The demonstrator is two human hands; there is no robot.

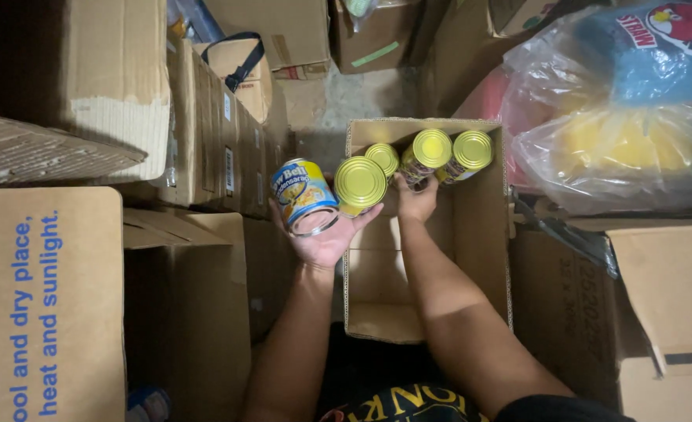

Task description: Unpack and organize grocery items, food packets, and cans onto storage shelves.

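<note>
- We see the left hand (pixel 324 234) palm up, fingers spread wide, with two tins resting on it rather than clenched.
- The blue-and-yellow labelled tin (pixel 304 195) lies tilted on the thumb side of that palm, its silvery end facing down towards us, at about ten o'clock from the middle of the hand.
- The gold-lidded tin (pixel 359 183) sits on the fingertips at about one o'clock from the palm, its lid turned up to us, just beside the labelled tin.
- The right hand (pixel 416 202) reaches into the open cardboard box (pixel 483 250), fingers curled around the dark-labelled tin (pixel 423 155) at twelve o'clock from the hand; the grip looks closed on it, though the fingertips are partly hidden.
- Beyond the hands, two more gold-topped tins stand along the far wall of the box: a smaller-looking one (pixel 383 157) at eleven o'clock from the right hand, and another (pixel 469 152) at one o'clock, touching the held tin.
- The near part of the box floor lies bare, at six o'clock from the right hand.
- At nine o'clock from the hands we see stacked brown cartons (pixel 205 148), and nearer us a carton with blue print (pixel 45 305).
- At two to three o'clock lie clear plastic bags (pixel 620 148) holding yellow and blue goods.
</note>
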